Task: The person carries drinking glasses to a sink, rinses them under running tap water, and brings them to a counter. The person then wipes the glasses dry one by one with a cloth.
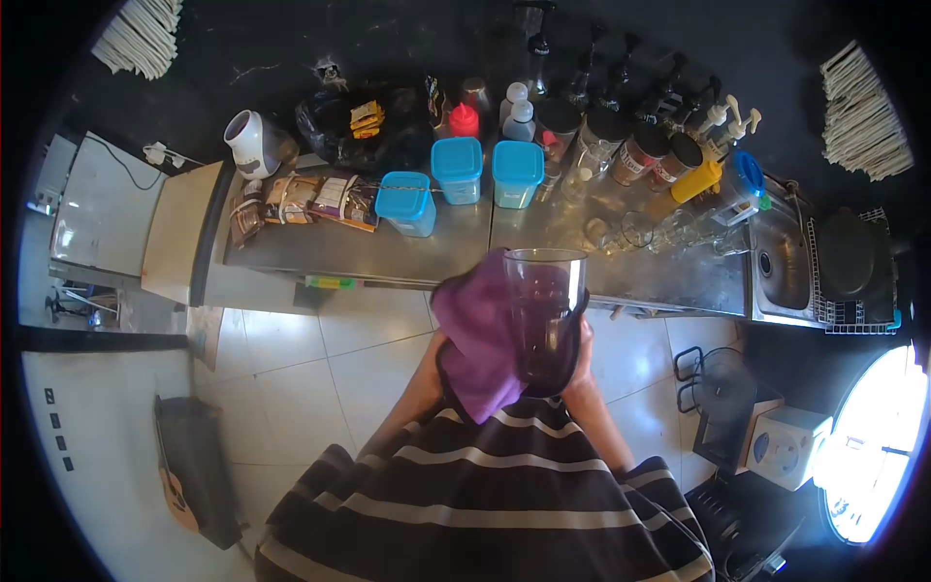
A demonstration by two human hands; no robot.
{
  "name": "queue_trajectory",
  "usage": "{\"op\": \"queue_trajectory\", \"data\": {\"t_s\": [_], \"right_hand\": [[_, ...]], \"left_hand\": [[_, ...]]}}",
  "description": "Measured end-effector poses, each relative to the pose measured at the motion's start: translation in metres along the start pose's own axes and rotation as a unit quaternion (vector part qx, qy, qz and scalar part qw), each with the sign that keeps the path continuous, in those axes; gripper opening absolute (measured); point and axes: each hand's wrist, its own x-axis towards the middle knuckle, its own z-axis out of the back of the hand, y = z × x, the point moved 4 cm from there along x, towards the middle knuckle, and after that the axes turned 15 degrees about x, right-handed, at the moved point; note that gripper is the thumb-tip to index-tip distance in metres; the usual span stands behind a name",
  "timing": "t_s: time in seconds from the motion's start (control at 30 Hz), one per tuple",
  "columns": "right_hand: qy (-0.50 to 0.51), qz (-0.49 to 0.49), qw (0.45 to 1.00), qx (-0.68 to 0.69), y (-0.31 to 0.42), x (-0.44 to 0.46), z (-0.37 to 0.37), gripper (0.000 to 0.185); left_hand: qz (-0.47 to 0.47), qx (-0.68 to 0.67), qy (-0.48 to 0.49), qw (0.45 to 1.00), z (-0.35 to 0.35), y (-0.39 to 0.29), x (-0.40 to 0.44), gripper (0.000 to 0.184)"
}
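A tall clear drinking glass (pixel 546 306) stands upright in front of my chest, rim up. My right hand (pixel 582 361) is closed around its right side, partly behind the glass. A purple cloth (pixel 477 339) with a dark edge drapes against the glass's left side and seems to wrap behind it. My left hand (pixel 441 351) grips the cloth from the left; most of its fingers are hidden by the fabric.
Beyond my hands runs a steel counter (pixel 388 254) bearing blue-lidded containers (pixel 517 175), several clear glasses (pixel 637 231), jars (pixel 645 155), a yellow squeeze bottle (pixel 696 181) and packets (pixel 294 199). A sink (pixel 781 272) and dish rack (pixel 849 312) lie at right.
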Motion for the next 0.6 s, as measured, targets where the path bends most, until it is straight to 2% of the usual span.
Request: {"op": "queue_trajectory", "data": {"t_s": [0.03,0.07,0.17,0.23,0.33,0.4,0.43,0.5,0.53,0.6], "right_hand": [[-0.008,0.005,1.000,0.001,0.001,0.001,0.000,0.067],[0.064,-0.011,0.998,0.015,-0.001,0.002,0.004,0.063],[0.050,-0.052,0.997,-0.013,-0.005,-0.006,0.005,0.064],[0.062,-0.065,0.996,-0.004,-0.009,-0.010,0.006,0.062],[-0.005,-0.161,0.985,-0.056,-0.018,-0.022,0.004,0.065],[0.019,-0.145,0.980,-0.136,-0.017,-0.027,-0.018,0.066],[0.068,-0.142,0.973,-0.169,-0.019,-0.024,-0.021,0.076],[0.127,-0.076,0.958,-0.245,-0.021,-0.024,-0.035,0.088],[0.109,-0.022,0.930,-0.350,-0.029,-0.024,-0.014,0.093],[0.148,-0.022,0.922,-0.357,-0.023,-0.031,-0.040,0.091]], "left_hand": [[-0.003,0.016,-0.008,1.000,0.002,0.003,0.004,0.084],[-0.007,0.033,-0.014,0.999,0.000,0.004,0.019,0.083],[-0.013,0.084,-0.029,0.996,-0.004,0.003,0.048,0.082],[-0.011,0.116,-0.038,0.992,0.005,0.000,0.024,0.082],[-0.006,0.160,-0.062,0.985,0.024,-0.005,-0.041,0.081],[-0.002,0.191,-0.079,0.978,0.033,-0.007,-0.098,0.080],[-0.002,0.207,-0.085,0.975,0.037,-0.007,-0.121,0.080],[-0.001,0.237,-0.098,0.967,0.039,-0.002,-0.146,0.079],[-0.002,0.251,-0.105,0.962,0.036,0.002,-0.134,0.079],[-0.014,0.283,-0.121,0.951,0.026,0.008,-0.067,0.078]]}}
